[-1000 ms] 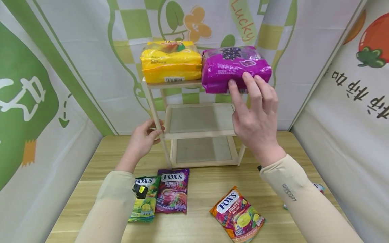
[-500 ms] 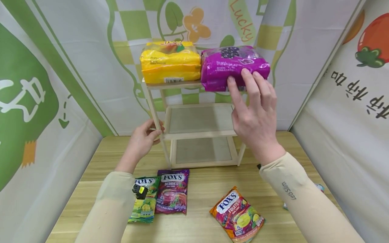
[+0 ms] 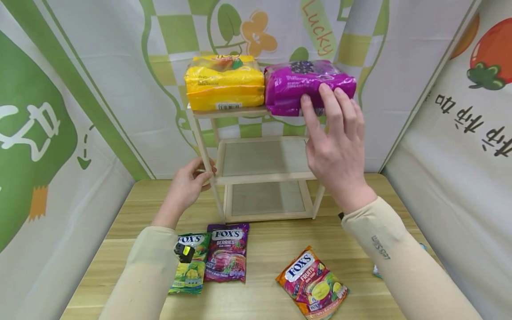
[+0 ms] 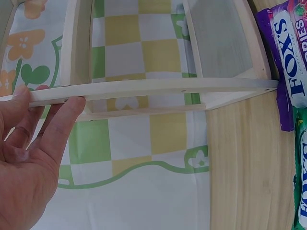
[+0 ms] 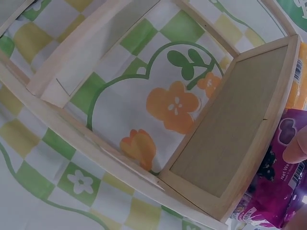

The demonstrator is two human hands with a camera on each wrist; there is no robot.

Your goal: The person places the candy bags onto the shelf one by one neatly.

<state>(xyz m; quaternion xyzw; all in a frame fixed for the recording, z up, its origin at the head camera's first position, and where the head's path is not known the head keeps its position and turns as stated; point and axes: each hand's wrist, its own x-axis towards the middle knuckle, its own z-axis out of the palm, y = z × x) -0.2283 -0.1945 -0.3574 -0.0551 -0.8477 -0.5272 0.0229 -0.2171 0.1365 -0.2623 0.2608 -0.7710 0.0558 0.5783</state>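
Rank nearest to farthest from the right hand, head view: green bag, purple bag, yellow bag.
1. Purple bag: touching the right hand.
2. Yellow bag: on the top shelf, left of the purple bag.
3. Green bag: lower left, on the table.

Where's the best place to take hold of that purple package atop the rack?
Probably around its right end, coming from the front right: the purple berry-print package is plump and blocky, that end stands free, and its left end sits close beside the yellow package.
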